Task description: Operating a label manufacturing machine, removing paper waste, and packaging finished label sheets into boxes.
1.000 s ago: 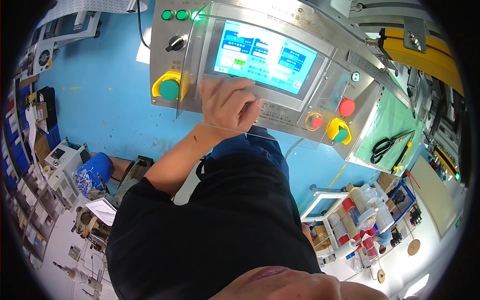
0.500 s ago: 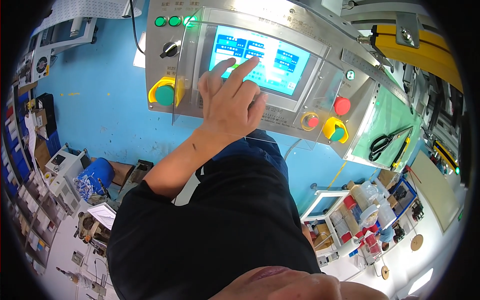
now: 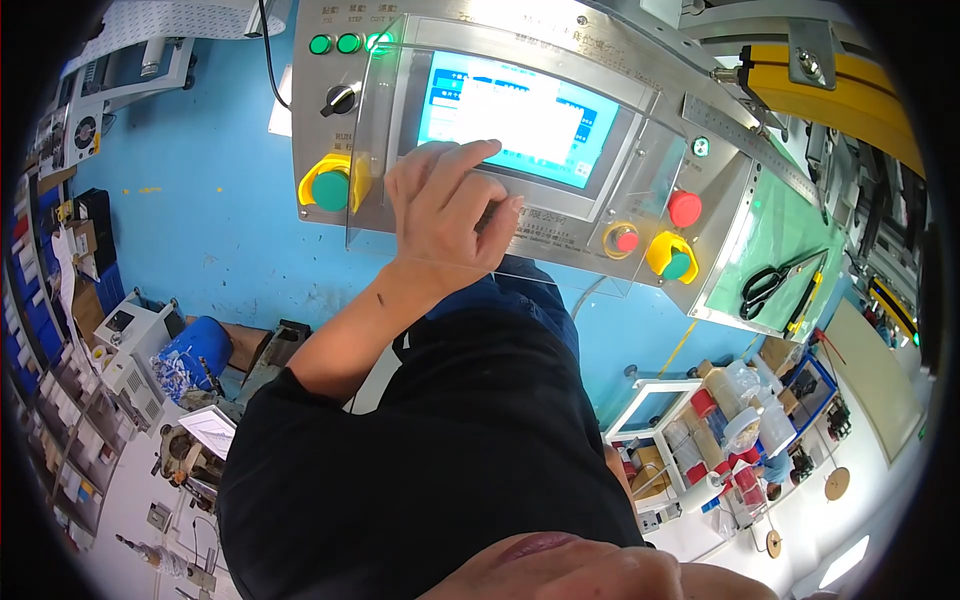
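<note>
My left hand (image 3: 447, 212) is at the lower edge of a lit touchscreen (image 3: 440, 120) set in a metal control panel (image 3: 385, 222). Its index finger points out over the screen, the other fingers are bent, and the thumb stands apart; nothing is held. Whether the fingertip touches the glass I cannot tell. A large white block covers the middle of the blue display. A clear plastic cover (image 3: 640, 200) surrounds the screen, with my wrist by its near edge. My right hand is out of the picture.
Green buttons (image 3: 349, 43), a black rotary knob (image 3: 340, 100) and a large green button (image 3: 330, 190) sit left of the screen. A red button (image 3: 684, 208) is on the right. Scissors (image 3: 770, 288) and a yellow cutter (image 3: 803, 305) lie on a green surface (image 3: 745, 250).
My left hand has drawn back slightly toward me and to the left, its index fingertip lower on the screen. A white block has appeared over the display's fields.
</note>
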Tool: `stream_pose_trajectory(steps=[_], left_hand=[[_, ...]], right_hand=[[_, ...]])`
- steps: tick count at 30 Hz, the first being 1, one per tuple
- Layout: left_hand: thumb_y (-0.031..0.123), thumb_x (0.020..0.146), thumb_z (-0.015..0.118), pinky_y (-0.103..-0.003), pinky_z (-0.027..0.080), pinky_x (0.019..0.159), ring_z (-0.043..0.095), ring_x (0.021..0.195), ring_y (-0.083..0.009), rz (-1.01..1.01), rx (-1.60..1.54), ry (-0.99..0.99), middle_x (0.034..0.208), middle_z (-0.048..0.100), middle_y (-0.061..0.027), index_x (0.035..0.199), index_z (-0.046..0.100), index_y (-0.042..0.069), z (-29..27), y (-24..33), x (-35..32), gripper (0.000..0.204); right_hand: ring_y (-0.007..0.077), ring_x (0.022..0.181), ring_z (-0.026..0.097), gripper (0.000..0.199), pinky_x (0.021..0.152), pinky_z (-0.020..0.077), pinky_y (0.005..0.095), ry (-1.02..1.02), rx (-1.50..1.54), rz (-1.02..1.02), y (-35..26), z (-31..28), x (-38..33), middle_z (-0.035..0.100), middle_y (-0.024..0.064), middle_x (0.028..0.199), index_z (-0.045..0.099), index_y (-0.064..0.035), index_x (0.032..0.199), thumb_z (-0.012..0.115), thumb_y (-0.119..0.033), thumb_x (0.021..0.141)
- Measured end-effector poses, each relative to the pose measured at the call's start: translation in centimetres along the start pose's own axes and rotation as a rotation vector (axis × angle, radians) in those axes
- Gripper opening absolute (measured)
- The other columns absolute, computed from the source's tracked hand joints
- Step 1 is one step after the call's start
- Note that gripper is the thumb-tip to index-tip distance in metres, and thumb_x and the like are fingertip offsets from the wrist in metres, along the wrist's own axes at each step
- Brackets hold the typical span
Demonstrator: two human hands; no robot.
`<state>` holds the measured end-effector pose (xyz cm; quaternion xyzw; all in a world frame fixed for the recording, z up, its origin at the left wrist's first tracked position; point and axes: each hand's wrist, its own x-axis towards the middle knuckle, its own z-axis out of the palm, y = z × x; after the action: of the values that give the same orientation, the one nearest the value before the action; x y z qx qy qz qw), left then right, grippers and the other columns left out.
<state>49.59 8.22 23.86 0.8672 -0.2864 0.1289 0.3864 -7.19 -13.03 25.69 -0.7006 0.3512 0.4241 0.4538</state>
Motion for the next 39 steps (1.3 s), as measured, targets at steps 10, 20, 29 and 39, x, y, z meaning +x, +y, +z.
stream_pose_trajectory(steps=[10, 20, 29, 39], left_hand=[[0.015, 0.071, 0.071, -0.038, 0.032, 0.094, 0.047, 0.106, -0.0302, -0.06, 0.1, -0.002, 0.123, 0.059, -0.0141, 0.072, 0.056, 0.011, -0.3, 0.3, 0.2, 0.016], [0.018, 0.069, 0.073, -0.037, 0.031, 0.089, 0.049, 0.103, -0.027, 0.019, -0.021, -0.065, 0.122, 0.06, -0.0056, 0.07, 0.055, 0.013, 1.0, 1.7, -0.4, 0.018], [0.016, 0.067, 0.073, -0.037, 0.031, 0.09, 0.049, 0.105, -0.0281, 0.008, -0.017, -0.108, 0.121, 0.061, -0.0026, 0.067, 0.055, 0.014, 1.0, 1.9, 0.0, 0.018], [0.016, 0.066, 0.074, -0.038, 0.032, 0.089, 0.05, 0.102, -0.0266, 0.027, -0.042, -0.16, 0.121, 0.061, -0.0018, 0.064, 0.052, 0.014, 1.5, 2.6, 0.0, 0.022]], right_hand=[[0.0406, 0.089, 0.063, 0.031, 0.073, 0.0487, 0.0451, -0.003, -0.12, 0.141, -12.0, -3.4, -0.5, 0.065, 0.0237, 0.087, 0.066, 0.0003, 0.092, 0.052, -0.027, 0.085], [0.0423, 0.087, 0.062, 0.029, 0.073, 0.0482, 0.0467, 0.08, -0.064, 0.065, -2.8, 0.2, 0.8, 0.064, 0.0255, 0.087, 0.065, 0.0017, 0.09, 0.049, -0.022, 0.086], [0.0444, 0.085, 0.061, 0.027, 0.071, 0.0478, 0.0477, 0.092, -0.183, -0.018, 5.9, 2.6, 0.3, 0.063, 0.0262, 0.086, 0.064, 0.0018, 0.088, 0.052, -0.022, 0.084], [0.0446, 0.085, 0.06, 0.026, 0.07, 0.0478, 0.048, 0.015, -0.148, -0.057, 5.5, 2.2, 0.4, 0.063, 0.026, 0.085, 0.064, 0.0017, 0.087, 0.053, -0.022, 0.083]])
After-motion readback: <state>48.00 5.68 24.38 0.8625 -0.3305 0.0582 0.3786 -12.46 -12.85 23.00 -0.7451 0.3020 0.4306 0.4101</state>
